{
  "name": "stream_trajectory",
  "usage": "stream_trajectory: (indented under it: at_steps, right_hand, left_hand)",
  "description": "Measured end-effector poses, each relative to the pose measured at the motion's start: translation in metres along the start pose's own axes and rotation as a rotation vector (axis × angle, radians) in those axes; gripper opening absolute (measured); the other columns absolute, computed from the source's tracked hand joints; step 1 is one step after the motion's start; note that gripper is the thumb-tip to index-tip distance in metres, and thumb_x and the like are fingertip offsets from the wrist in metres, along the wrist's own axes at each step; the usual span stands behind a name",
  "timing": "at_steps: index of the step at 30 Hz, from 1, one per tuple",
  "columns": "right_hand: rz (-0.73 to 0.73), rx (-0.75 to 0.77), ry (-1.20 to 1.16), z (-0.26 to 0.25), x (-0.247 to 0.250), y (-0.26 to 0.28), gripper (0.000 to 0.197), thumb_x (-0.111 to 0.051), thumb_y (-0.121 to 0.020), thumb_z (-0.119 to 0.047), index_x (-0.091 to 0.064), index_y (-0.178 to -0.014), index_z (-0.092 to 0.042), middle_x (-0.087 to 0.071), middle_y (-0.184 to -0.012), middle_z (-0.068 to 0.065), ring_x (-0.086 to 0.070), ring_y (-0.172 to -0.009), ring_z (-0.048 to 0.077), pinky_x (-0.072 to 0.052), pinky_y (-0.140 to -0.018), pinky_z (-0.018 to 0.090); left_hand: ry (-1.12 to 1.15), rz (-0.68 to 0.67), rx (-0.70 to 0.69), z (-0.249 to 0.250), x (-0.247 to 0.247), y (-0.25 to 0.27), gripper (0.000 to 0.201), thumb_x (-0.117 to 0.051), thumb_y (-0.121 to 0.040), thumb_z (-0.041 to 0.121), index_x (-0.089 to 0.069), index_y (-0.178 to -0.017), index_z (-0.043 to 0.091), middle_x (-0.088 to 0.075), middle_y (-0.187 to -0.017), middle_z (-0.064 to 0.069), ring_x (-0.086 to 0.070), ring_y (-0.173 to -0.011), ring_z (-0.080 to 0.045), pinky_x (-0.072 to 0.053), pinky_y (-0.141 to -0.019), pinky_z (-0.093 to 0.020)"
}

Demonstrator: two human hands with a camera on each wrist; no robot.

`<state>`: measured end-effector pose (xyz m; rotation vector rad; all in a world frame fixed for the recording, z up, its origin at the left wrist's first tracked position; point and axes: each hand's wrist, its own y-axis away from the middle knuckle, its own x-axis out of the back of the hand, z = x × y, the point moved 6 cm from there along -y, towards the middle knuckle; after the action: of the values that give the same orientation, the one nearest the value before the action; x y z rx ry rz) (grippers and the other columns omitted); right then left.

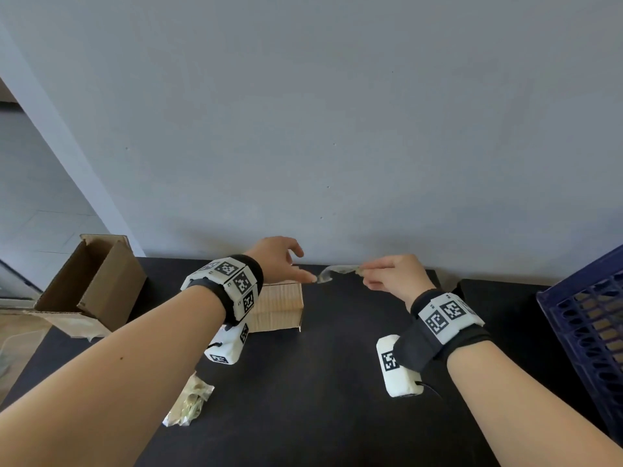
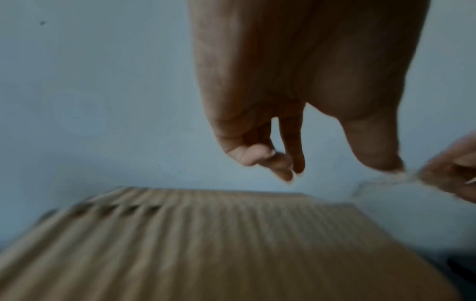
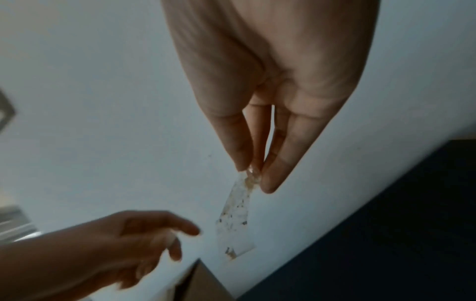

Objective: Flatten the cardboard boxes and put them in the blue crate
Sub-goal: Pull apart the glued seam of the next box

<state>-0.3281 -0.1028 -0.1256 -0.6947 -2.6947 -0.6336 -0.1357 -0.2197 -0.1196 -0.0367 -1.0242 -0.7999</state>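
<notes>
A small corrugated cardboard box [image 1: 279, 306] [image 2: 206, 244] stands on the black table [image 1: 337, 382] near the wall. My left hand [image 1: 305, 264] [image 2: 335, 163] hovers over it with relaxed fingers, holding nothing. My right hand [image 1: 362, 273] [image 3: 253, 175] pinches one end of a clear tape strip [image 1: 332, 272] [image 3: 235, 220]. The strip's other end lies close to my left thumb; contact cannot be told. A larger open brown box [image 1: 97, 284] lies tipped at the table's left end. The blue crate [image 1: 586, 332] stands at the right edge.
A crumpled wad of used tape [image 1: 190, 402] lies at the front left of the table. Brown cardboard shows through the crate's slots. A grey wall runs right behind the table.
</notes>
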Motion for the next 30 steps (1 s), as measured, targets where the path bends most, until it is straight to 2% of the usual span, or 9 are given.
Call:
stream_trajectory:
  at_steps: [2,4,6,12,16,20,24,27,30]
  right_hand:
    - [-0.061,0.061,-0.062,-0.017,-0.013,0.006,0.007,-0.065,-0.086,-0.001,-0.07,-0.083,-0.006,-0.069,-0.077,0.01,-0.067,-0.071,0.019,-0.058,-0.077,0.027]
    - [-0.093,0.124,-0.081,-0.032,-0.022,0.01,0.008,-0.063,-0.088,-0.003,-0.071,-0.086,-0.005,-0.069,-0.077,0.01,-0.067,-0.071,0.019,-0.057,-0.08,0.029]
    - [-0.097,0.164,-0.1,-0.045,-0.03,0.013,0.013,-0.064,-0.086,-0.002,-0.072,-0.08,-0.01,-0.07,-0.077,0.009,-0.068,-0.072,0.02,-0.057,-0.08,0.031]
    - [-0.153,0.218,-0.088,-0.066,-0.055,0.023,0.012,-0.073,-0.079,-0.002,-0.072,-0.076,-0.014,-0.072,-0.078,0.009,-0.071,-0.077,0.027,-0.059,-0.077,0.033]
    - [-0.234,0.231,-0.121,-0.081,-0.082,0.032,0.017,-0.074,-0.075,0.003,-0.065,-0.082,-0.009,-0.068,-0.074,0.011,-0.069,-0.068,0.024,-0.059,-0.064,0.025]
    - [-0.355,0.258,-0.035,-0.089,-0.122,0.038,0.021,-0.075,-0.074,0.004,-0.065,-0.085,-0.011,-0.069,-0.075,0.01,-0.068,-0.07,0.024,-0.058,-0.067,0.029]
    - [-0.53,0.298,0.075,-0.088,-0.166,0.051,0.016,-0.076,-0.075,-0.001,-0.069,-0.081,-0.014,-0.071,-0.075,0.007,-0.068,-0.068,0.019,-0.058,-0.07,0.028]
    - [-0.589,0.323,0.18,-0.082,-0.196,0.059,0.011,-0.077,-0.075,-0.007,-0.07,-0.083,-0.01,-0.072,-0.075,0.009,-0.067,-0.064,0.016,-0.058,-0.068,0.027]
    - [-0.649,0.358,0.357,-0.068,-0.227,0.069,0.009,-0.075,-0.079,-0.011,-0.067,-0.076,-0.015,-0.071,-0.075,0.01,-0.067,-0.065,0.016,-0.058,-0.069,0.029]
  left_hand:
    - [0.161,0.063,-0.011,0.01,0.007,0.002,0.041,-0.065,-0.079,0.055,-0.062,-0.107,0.024,-0.064,-0.089,0.006,-0.06,-0.08,-0.011,-0.047,-0.074,-0.024]
    - [0.311,0.028,-0.033,0.022,0.007,0.004,0.034,-0.059,-0.087,0.05,-0.066,-0.098,0.019,-0.068,-0.078,0.004,-0.057,-0.059,-0.007,-0.046,-0.059,-0.02]
    - [0.415,0.021,-0.049,0.027,0.01,0.007,0.024,-0.06,-0.091,0.035,-0.068,-0.09,0.012,-0.067,-0.073,0.002,-0.057,-0.053,-0.004,-0.048,-0.053,-0.016]
    - [0.587,0.05,-0.001,0.003,0.028,0.029,0.018,-0.061,-0.091,0.021,-0.071,-0.078,0.013,-0.066,-0.085,-0.002,-0.06,-0.076,-0.01,-0.054,-0.065,-0.016]
    - [0.807,0.031,0.028,-0.017,0.035,0.048,0.019,-0.054,-0.095,0.012,-0.067,-0.083,0.005,-0.067,-0.082,-0.008,-0.064,-0.066,-0.01,-0.055,-0.062,-0.017]
    - [0.84,0.076,0.092,-0.044,0.042,0.072,0.015,-0.057,-0.093,0.008,-0.067,-0.084,0.002,-0.068,-0.072,-0.006,-0.065,-0.058,-0.006,-0.055,-0.059,-0.015]
    - [0.857,0.058,0.204,-0.079,0.038,0.102,0.014,-0.06,-0.091,0.012,-0.068,-0.095,0.0,-0.07,-0.078,-0.007,-0.067,-0.065,-0.007,-0.057,-0.066,-0.017]
    - [0.878,0.059,0.319,-0.103,0.028,0.124,0.017,-0.061,-0.09,0.015,-0.069,-0.097,0.001,-0.071,-0.08,-0.008,-0.067,-0.069,-0.011,-0.058,-0.069,-0.019]
    - [0.84,0.042,0.48,-0.126,0.012,0.14,0.02,-0.063,-0.089,0.017,-0.069,-0.099,0.001,-0.07,-0.077,-0.008,-0.065,-0.065,-0.012,-0.057,-0.072,-0.024]
